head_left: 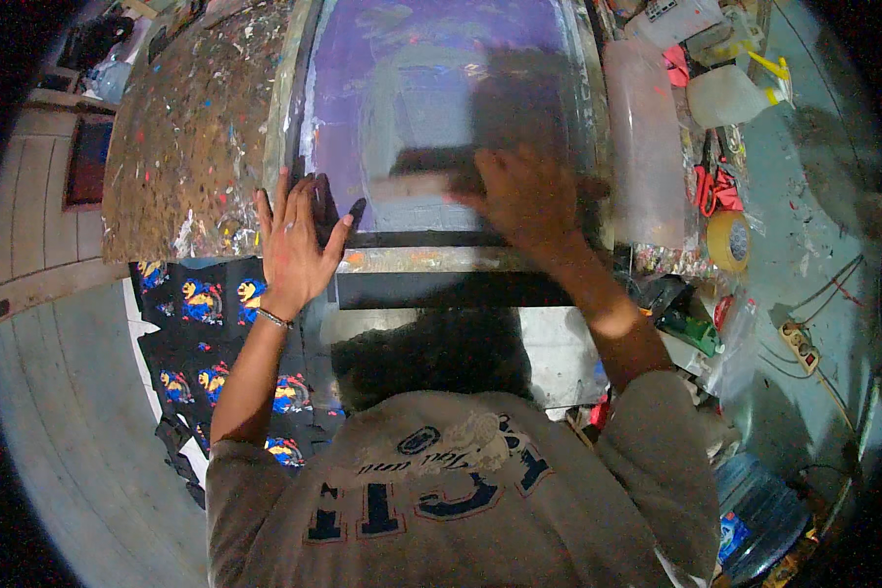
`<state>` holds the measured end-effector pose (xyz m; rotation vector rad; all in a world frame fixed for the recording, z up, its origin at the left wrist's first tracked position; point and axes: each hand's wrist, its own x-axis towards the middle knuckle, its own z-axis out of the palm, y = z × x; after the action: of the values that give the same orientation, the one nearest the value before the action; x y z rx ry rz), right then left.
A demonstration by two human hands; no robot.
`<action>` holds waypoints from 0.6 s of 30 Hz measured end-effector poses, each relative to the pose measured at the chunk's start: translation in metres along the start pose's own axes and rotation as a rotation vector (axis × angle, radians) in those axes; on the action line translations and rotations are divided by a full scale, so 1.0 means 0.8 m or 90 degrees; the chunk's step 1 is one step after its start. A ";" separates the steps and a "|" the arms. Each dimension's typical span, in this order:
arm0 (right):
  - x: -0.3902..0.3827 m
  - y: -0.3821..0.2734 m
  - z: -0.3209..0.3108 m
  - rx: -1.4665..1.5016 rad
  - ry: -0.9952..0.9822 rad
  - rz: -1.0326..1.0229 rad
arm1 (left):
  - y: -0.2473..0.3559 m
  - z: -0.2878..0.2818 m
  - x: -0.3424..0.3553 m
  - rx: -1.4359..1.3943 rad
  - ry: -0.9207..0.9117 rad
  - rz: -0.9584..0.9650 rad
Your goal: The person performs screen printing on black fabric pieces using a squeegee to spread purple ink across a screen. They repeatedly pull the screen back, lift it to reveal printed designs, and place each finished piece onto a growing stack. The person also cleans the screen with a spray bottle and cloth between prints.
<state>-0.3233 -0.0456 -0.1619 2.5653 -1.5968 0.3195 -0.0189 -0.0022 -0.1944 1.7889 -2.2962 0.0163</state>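
Observation:
A screen-printing frame (593, 88) with a purple mesh (338, 88) lies in front of me. My left hand (302, 235) rests on its left side near the lower corner, fingers spread and holding nothing. My right hand (524, 201) is blurred over the lower right of the mesh, gripping a pale, bar-like squeegee (416, 186) that lies crosswise, with a dark shadow above it. A grey streaked area of ink (402, 118) covers the middle of the mesh.
Paint-spattered board (181, 118) at left; black printed fabric pieces (216, 353) below it. At right: clear plastic sheet (642, 147), white jug (725, 98), red scissors (706, 191), tape roll (727, 240), power strip (799, 348) with cables, large water bottle (759, 500).

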 end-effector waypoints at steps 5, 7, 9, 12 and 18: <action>-0.002 -0.001 -0.009 0.038 -0.024 0.003 | 0.002 0.000 0.004 0.009 0.000 -0.014; 0.045 0.022 -0.013 0.080 -0.040 0.011 | 0.000 0.001 0.005 0.015 -0.015 -0.020; 0.114 0.061 -0.005 0.064 -0.019 0.010 | -0.001 0.001 0.004 0.016 -0.024 -0.019; 0.191 0.122 0.042 -0.107 0.162 -0.052 | 0.000 0.001 0.007 0.010 -0.018 -0.009; 0.177 0.104 0.044 -0.052 0.042 -0.030 | -0.001 0.001 0.006 0.005 -0.015 0.006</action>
<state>-0.3326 -0.2133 -0.1652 2.5006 -1.4922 0.3250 -0.0192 -0.0076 -0.1947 1.7914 -2.3240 0.0064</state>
